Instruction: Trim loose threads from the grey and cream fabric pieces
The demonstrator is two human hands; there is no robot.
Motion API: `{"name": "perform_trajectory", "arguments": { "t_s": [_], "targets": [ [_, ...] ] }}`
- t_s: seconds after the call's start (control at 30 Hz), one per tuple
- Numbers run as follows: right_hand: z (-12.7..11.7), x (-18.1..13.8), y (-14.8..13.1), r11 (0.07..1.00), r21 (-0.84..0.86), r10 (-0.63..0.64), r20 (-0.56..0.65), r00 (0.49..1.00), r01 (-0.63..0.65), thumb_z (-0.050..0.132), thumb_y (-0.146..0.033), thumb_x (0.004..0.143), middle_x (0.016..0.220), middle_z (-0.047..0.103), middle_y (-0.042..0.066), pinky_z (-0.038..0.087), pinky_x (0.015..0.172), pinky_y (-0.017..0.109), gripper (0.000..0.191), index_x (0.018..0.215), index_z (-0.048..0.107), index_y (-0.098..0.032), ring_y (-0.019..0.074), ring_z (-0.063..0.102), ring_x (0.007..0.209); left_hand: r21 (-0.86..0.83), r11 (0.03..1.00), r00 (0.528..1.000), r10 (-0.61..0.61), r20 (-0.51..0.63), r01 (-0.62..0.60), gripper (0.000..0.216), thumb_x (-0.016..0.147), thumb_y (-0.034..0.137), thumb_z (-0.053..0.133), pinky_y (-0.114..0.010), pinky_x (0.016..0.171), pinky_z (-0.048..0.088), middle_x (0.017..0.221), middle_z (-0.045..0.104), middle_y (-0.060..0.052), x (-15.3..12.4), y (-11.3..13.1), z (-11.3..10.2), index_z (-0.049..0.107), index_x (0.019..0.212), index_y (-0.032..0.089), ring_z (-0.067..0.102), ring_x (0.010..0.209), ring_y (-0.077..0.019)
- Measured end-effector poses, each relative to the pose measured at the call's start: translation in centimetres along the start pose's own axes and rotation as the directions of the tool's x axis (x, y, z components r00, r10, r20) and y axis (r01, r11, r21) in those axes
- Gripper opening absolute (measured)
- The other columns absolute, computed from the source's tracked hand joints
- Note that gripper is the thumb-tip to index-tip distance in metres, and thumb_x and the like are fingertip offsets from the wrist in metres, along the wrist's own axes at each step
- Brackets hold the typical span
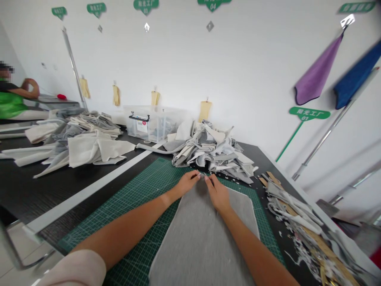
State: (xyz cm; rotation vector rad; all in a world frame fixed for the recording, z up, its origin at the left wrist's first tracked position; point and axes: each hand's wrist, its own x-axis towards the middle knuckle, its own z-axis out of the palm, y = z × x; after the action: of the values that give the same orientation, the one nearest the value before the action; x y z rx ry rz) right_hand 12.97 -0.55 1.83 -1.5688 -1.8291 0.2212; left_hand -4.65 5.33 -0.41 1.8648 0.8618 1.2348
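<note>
A grey fabric piece with rounded corners and a pale edge lies over a green cutting mat. At its far edge, my left hand pinches the cloth between thumb and fingers. Close beside it, my right hand has its fingers closed on the same edge, a little to the right. The edge is slightly lifted between the two hands. Just beyond them lies a heap of grey and white fabric pieces.
A second fabric pile lies left, past a pale strip. A clear plastic box stands against the wall. Scraps and cardboard strips lie along the table's right side. A person sits far left.
</note>
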Motion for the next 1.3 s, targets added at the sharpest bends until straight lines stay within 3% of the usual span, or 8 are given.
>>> {"name": "perform_trajectory", "arguments": {
  "t_s": [0.3, 0.67, 0.9, 1.17, 1.3],
  "targets": [
    [-0.1, 0.0, -0.2, 1.0, -0.024, -0.004, 0.019, 1.0, 0.004, 0.029, -0.062, 0.1, 0.081, 0.07, 0.0, 0.033, 0.062, 0.027, 0.046, 0.1, 0.06, -0.027, 0.0208, 0.065, 0.073, -0.116, 0.993, 1.0, 0.009, 0.03, -0.005, 0.032, 0.093, 0.041, 0.055, -0.03, 0.089, 0.047, 0.1, 0.071, -0.006, -0.1, -0.2, 0.0, 0.07, 0.103, 0.015, 0.063, 0.095, -0.0197],
    [-0.2, -0.1, -0.2, 0.996, -0.064, 0.056, -0.043, 0.997, -0.059, 0.028, -0.062, 0.099, 0.078, 0.068, 0.002, 0.033, 0.062, 0.028, 0.049, 0.103, 0.06, -0.026, 0.0227, 0.065, 0.074, -0.056, 0.998, 0.996, 0.016, 0.086, -0.011, 0.034, 0.092, 0.043, 0.056, -0.03, 0.088, 0.046, 0.1, 0.072, -0.007, 0.0, -0.8, 0.3, 0.072, 0.105, 0.015, 0.063, 0.095, -0.0203],
    [-0.5, -0.1, -0.6, 0.999, 0.03, 0.039, -0.045, 0.998, -0.038, 0.04, -0.064, 0.095, 0.083, 0.07, -0.001, 0.038, 0.065, 0.028, 0.045, 0.117, 0.059, -0.03, 0.0207, 0.065, 0.073, 0.012, 1.0, 0.995, 0.021, 0.093, -0.023, 0.034, 0.093, 0.043, 0.053, -0.026, 0.077, 0.044, 0.088, 0.07, -0.004, -0.1, -0.1, 0.1, 0.071, 0.096, 0.014, 0.06, 0.083, -0.0169],
    [0.3, 0.5, 0.3, 0.999, 0.053, 0.014, -0.031, 0.999, -0.012, 0.046, -0.049, 0.093, 0.083, 0.071, 0.0, 0.04, 0.068, 0.028, 0.028, 0.091, 0.063, -0.026, 0.0211, 0.064, 0.077, -0.074, 0.996, 0.998, -0.055, -0.001, 0.055, 0.035, 0.09, 0.046, 0.058, -0.025, 0.07, 0.044, 0.082, 0.067, -0.002, -0.2, -0.5, 0.3, 0.068, 0.1, 0.014, 0.057, 0.073, -0.0141],
    [0.3, 0.4, 0.5, 0.998, 0.065, 0.011, -0.024, 1.0, -0.009, 0.046, -0.05, 0.093, 0.08, 0.07, 0.0, 0.04, 0.069, 0.029, 0.028, 0.092, 0.063, -0.027, 0.0215, 0.064, 0.076, -0.113, 0.992, 0.999, -0.049, -0.014, 0.047, 0.034, 0.09, 0.045, 0.058, -0.027, 0.077, 0.046, 0.091, 0.07, -0.005, -0.2, -0.4, 0.2, 0.07, 0.099, 0.015, 0.06, 0.083, -0.0166]
  ]
}}
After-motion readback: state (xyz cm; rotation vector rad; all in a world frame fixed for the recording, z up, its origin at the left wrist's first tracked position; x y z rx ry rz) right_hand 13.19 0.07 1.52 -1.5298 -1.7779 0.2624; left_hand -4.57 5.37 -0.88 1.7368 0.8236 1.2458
